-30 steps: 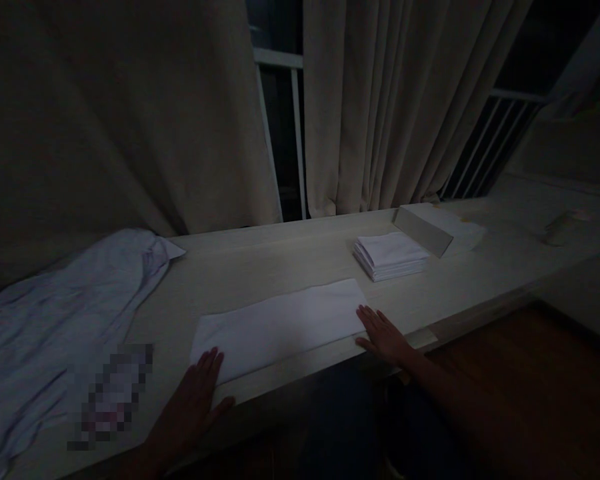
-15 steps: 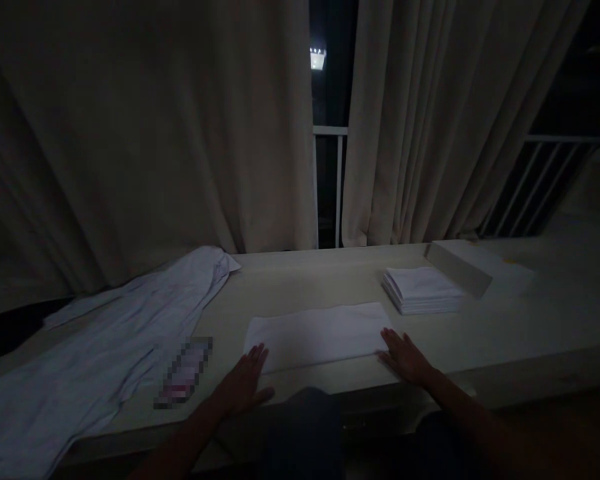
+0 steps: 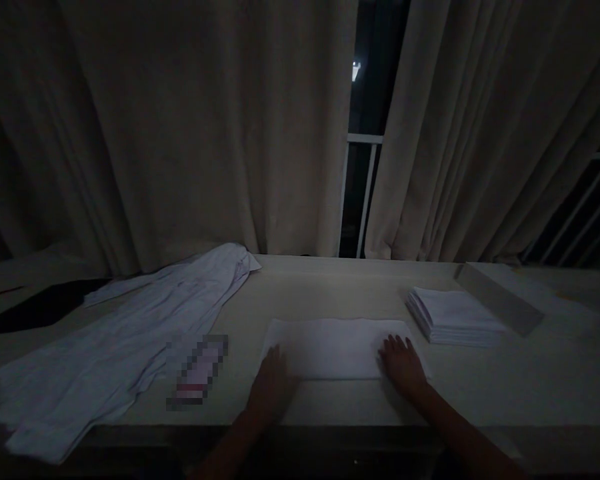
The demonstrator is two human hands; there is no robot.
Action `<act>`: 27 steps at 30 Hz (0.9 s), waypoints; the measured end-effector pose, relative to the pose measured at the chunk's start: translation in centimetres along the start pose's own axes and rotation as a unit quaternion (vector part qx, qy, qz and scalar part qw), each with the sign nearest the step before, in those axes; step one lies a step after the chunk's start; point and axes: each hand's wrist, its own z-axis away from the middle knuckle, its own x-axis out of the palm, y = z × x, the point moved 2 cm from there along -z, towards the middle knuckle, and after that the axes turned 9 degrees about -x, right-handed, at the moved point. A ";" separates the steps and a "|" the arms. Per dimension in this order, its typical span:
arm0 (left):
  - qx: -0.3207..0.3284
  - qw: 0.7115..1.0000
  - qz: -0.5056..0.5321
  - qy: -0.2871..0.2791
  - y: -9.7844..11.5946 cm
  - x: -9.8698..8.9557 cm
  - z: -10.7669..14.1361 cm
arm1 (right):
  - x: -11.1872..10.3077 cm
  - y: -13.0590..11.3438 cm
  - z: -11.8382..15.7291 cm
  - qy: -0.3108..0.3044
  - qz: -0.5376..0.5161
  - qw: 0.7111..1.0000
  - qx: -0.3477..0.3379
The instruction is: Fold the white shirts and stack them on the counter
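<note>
A white cloth (image 3: 337, 347), folded into a long flat strip, lies on the pale table in front of me. My right hand (image 3: 403, 363) rests on its right end, palm down with the fingers spread. Over the cloth's left end is my left hand (image 3: 271, 383), blurred, its fingers stretched forward; whether it presses on the fabric I cannot tell. Neither hand grips anything. Just right of the strip sits a neat stack of folded white cloths (image 3: 455, 317).
A pale, wrinkled garment (image 3: 130, 333) sprawls across the table's left side, partly over its front edge. Beside it lies a pixelated flat object (image 3: 200, 370). Behind the table (image 3: 350, 403) hang long curtains (image 3: 290, 133). A white box-like object (image 3: 505, 300) stands at right.
My right hand has moved from the cloth's front right corner onto its right end. My left hand has shifted inward over the left end. The camera view has turned slightly left.
</note>
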 end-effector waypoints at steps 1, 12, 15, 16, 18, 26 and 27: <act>-0.006 0.999 0.009 0.052 -0.3 0.8 0.6 | -0.6 -2.7 -1.2 0.007 -0.016 0.999 -0.035; -0.054 0.988 0.075 0.126 -2.0 3.7 3.1 | -0.4 -28.3 -8.2 -0.067 -0.211 0.933 -0.284; -0.057 0.989 0.090 0.107 -1.8 3.5 2.9 | -0.7 -28.4 -8.6 -0.082 -0.200 0.933 -0.288; -0.058 0.988 0.095 0.106 -1.8 3.4 2.9 | -0.9 -28.3 -8.8 -0.085 -0.196 0.932 -0.292; -0.056 0.986 0.107 0.113 -1.7 3.0 2.7 | -1.2 -28.1 -9.4 -0.092 -0.188 0.932 -0.297; -0.038 0.978 0.147 0.143 -1.3 1.4 2.2 | -0.1 -28.4 -12.8 -0.113 -0.171 0.932 -0.299; -0.041 0.977 0.152 0.144 -1.3 1.4 2.2 | 0.2 -28.4 -13.3 -0.111 -0.172 0.932 -0.298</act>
